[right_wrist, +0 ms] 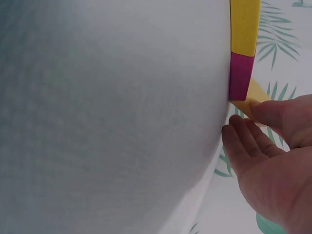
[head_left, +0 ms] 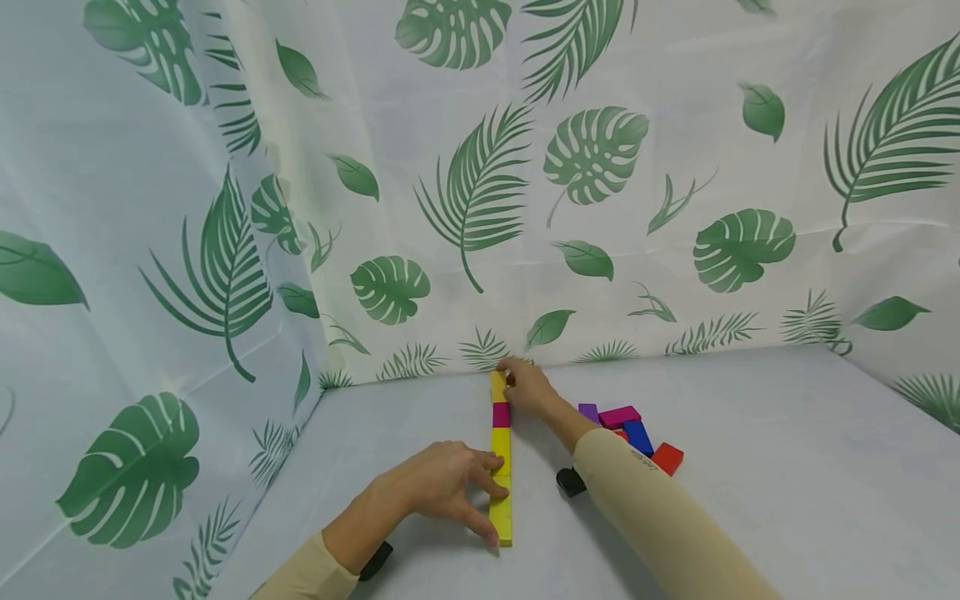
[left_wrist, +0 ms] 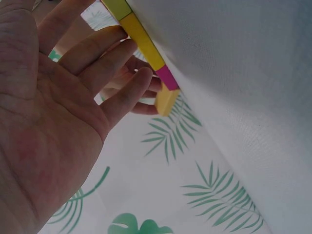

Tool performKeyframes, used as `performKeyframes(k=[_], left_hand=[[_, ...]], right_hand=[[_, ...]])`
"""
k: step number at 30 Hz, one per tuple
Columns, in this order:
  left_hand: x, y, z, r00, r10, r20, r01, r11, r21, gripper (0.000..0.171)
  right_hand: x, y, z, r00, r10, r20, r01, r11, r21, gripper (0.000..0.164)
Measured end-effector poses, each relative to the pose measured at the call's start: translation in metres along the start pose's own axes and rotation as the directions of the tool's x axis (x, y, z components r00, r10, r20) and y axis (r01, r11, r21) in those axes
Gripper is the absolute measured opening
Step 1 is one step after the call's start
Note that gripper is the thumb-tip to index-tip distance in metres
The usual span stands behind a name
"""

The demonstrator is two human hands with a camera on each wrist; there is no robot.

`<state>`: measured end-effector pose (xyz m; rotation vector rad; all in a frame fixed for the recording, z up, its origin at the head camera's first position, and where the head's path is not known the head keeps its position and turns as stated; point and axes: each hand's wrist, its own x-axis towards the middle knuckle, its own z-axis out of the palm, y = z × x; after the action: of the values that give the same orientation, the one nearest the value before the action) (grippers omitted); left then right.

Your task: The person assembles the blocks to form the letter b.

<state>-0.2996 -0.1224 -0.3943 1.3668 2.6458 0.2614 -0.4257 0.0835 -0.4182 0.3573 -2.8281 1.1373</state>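
r hand (head_left: 528, 387) pinches the far yellow block (head_left: 498, 385) btwn thumb & fingers, at far end of a row running away from the person. l hand (head_left: 442, 479) has fingers loose & spread, tips at the l side of the two near yellow blocks (head_left: 501, 446). magenta block (head_left: 501, 415) sits btwn these & the far yellow one. r of the row, partly behind the r sleeve (head_left: 652, 492): small pile w/ purple, magenta, blue & red blocks (head_left: 637, 437). all on a pale table (head_left: 765, 467); white cloth w/ green leaf print (head_left: 660, 275) hangs at back & both sides.
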Motion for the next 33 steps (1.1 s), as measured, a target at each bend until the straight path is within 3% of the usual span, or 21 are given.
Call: performKeyframes(k=[13, 19, 25, 33], left_hand=[[-0.0003, -0.0034, 0.0014, 1.000, 0.019, -0.011, -0.019, 1.000, 0.010, 0.060], [-0.0007, -0.0034, 0.0016, 1.000, 0.018, -0.014, -0.018, 1.000, 0.014, 0.060], [-0.0007, -0.0022, 0.0009, 1.000, 0.011, -0.009, -0.011, 1.000, 0.013, 0.059], [-0.0010, -0.0014, 0.0007, 1.000, 0.011, -0.010, -0.010, 1.000, 0.012, 0.059]], right_hand=[[0.0004, 0.0002, 0.0014, 0.998, 0.043, 0.042, -0.039, 0.994, -0.104, 0.048], [0.0003, 0.0031, 0.0015, 0.996, -0.017, 0.091, 0.034, 0.981, -0.190, 0.046], [-0.0018, 0.0043, 0.0012, 0.984, 0.000, 0.177, 0.022, 0.992, -0.124, 0.042], [-0.0031, 0.0030, 0.0027, 0.987, 0.016, 0.162, 0.002, 0.994, -0.113, 0.035]])
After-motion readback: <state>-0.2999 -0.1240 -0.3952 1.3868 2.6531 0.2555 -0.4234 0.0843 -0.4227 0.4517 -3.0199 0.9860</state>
